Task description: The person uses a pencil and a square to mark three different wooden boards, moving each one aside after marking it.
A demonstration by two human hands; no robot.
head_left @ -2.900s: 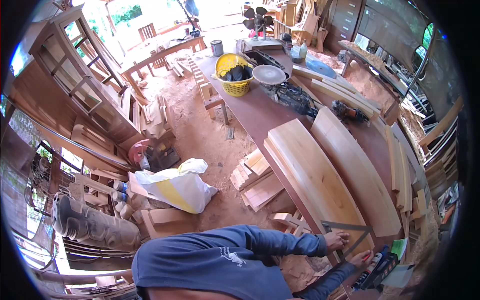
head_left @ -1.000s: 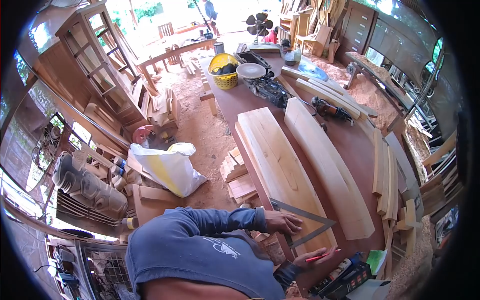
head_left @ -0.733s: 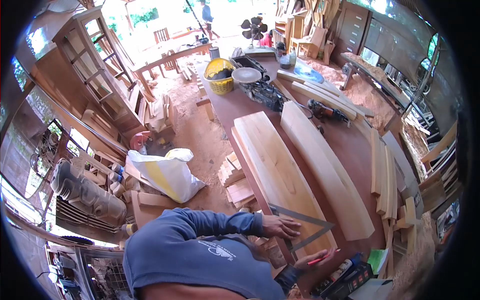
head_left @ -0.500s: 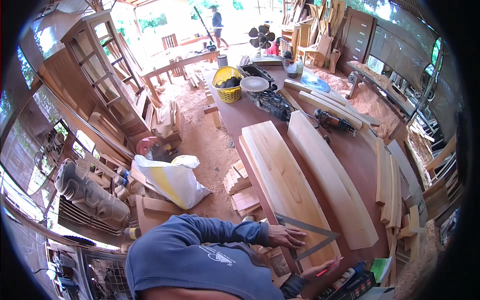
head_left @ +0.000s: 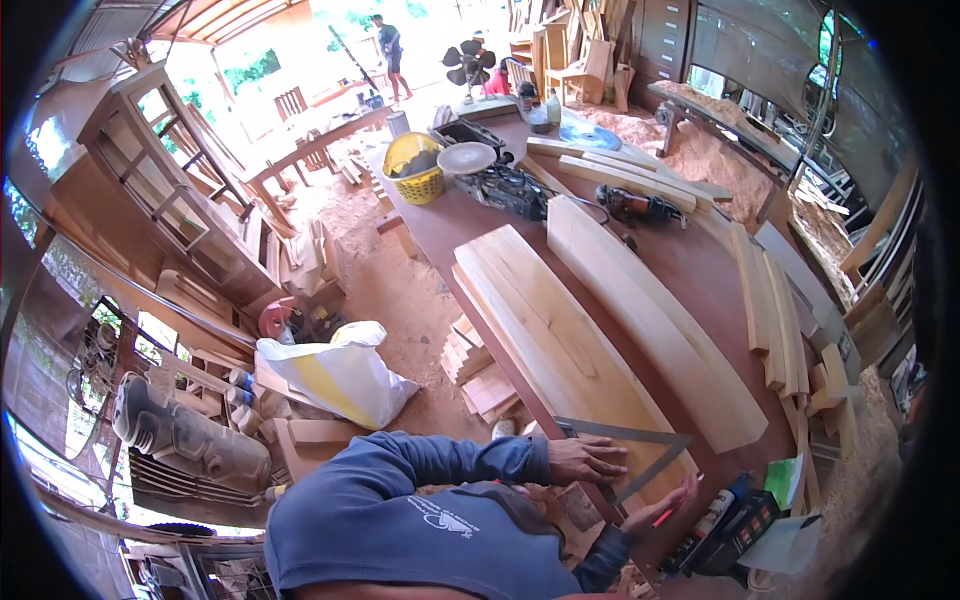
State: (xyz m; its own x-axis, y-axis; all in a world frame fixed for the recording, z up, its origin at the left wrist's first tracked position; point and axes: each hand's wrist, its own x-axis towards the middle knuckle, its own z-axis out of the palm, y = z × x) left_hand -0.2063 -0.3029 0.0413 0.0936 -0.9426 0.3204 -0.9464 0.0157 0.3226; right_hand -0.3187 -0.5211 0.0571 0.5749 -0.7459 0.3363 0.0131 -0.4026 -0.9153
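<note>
A thick pale wooden plank (head_left: 535, 315) lies along the brown workbench's near side, and a dark triangular try square (head_left: 640, 437) rests across its near end. My left hand (head_left: 588, 460) lies flat on the square with fingers stretched out, pressing on its inner part. Beside the square, at the plank's near end, my right hand (head_left: 668, 508) is closed around a slim red pencil (head_left: 662, 517). A second pale plank (head_left: 660, 335) lies to the right of the first one.
Farther along the bench stand a yellow basket (head_left: 413, 170), an upturned power tool with a round disc (head_left: 467, 158) and an angle grinder (head_left: 640, 206). Wood strips (head_left: 765, 305) lie at right. A black box (head_left: 730, 530) sits near my right hand. A person (head_left: 390, 55) stands far off.
The camera view has shifted, so the bench things appear farther left. My right hand has come up slightly closer to the square's corner; my left hand stays on the square.
</note>
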